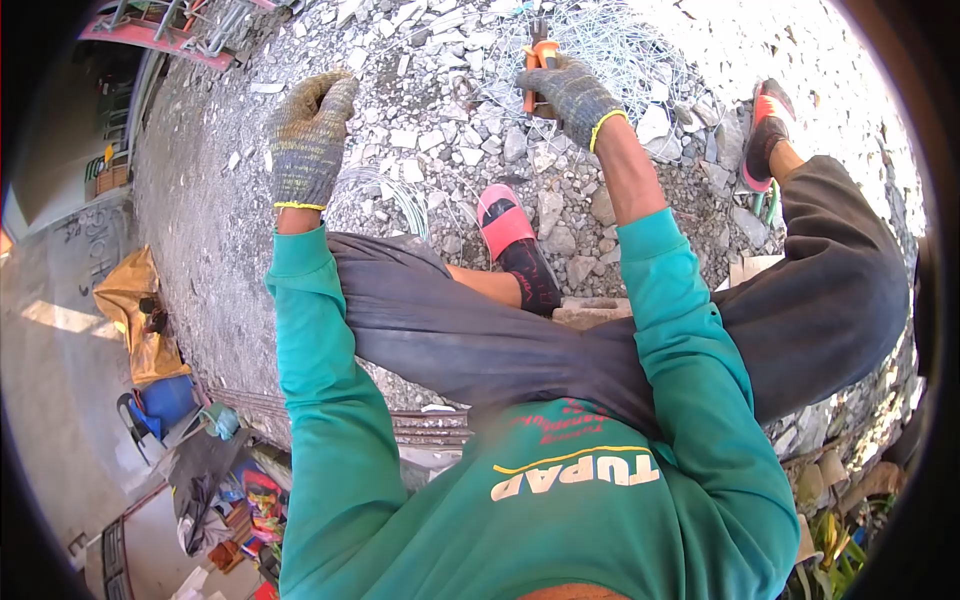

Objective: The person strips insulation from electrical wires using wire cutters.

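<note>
My left hand (312,140), in a grey knitted glove with a yellow cuff, is raised over the gravel with its fingers curled together. Whatever it may pinch is too small to make out. In a matching glove, my right hand (580,98) grips a pair of pliers (544,52) with orange handles, the dark jaws pointing away from me. Beyond and beside the pliers spreads a tangled heap of thin wire pieces (625,50). A loose coil of thin wire (405,203) lies on the ground between my left hand and my pink slipper (507,228).
Broken stones (440,130) cover the ground. My other slippered foot (768,135) stands at the right. Long rods (430,425) lie beneath my legs. At the left are a tan cloth (140,310) and a blue container (165,405); a red metal frame (150,38) stands at upper left.
</note>
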A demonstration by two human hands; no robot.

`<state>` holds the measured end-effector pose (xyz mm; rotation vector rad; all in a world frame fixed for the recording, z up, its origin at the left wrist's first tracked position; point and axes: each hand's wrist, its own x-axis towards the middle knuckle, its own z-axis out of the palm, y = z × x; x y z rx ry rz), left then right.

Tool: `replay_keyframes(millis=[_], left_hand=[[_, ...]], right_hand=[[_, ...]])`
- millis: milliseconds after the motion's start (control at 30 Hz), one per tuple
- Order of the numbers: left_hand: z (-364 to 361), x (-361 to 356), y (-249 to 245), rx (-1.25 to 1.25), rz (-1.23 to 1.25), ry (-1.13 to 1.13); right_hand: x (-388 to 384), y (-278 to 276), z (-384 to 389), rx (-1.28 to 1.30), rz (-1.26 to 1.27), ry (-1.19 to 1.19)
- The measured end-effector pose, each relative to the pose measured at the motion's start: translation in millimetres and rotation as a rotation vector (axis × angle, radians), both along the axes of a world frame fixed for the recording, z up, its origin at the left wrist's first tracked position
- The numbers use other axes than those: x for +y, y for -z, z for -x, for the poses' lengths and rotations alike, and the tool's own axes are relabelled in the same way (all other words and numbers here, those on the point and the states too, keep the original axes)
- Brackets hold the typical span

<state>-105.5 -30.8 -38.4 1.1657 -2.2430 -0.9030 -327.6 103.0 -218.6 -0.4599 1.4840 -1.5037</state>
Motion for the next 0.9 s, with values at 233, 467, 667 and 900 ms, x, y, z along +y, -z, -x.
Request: replay_keyframes(millis=[233,467,667,900], left_hand=[[3,3,-2,0.014,0.017,0.052],[-2,7,-1,0.002,-0.012,0.067],[-2,8,-4,-0.036,-0.029,0.063],[1,10,-5,0.008,-0.076,0.031]], right_hand=[[8,-95,-70,0.508,0.099,-0.33],[9,-103,-90,0.65,0.154,-0.195],[10,-105,-85,0.664,0.112,-0.177],[11,-109,-85,0.606,0.12,-0.136]])
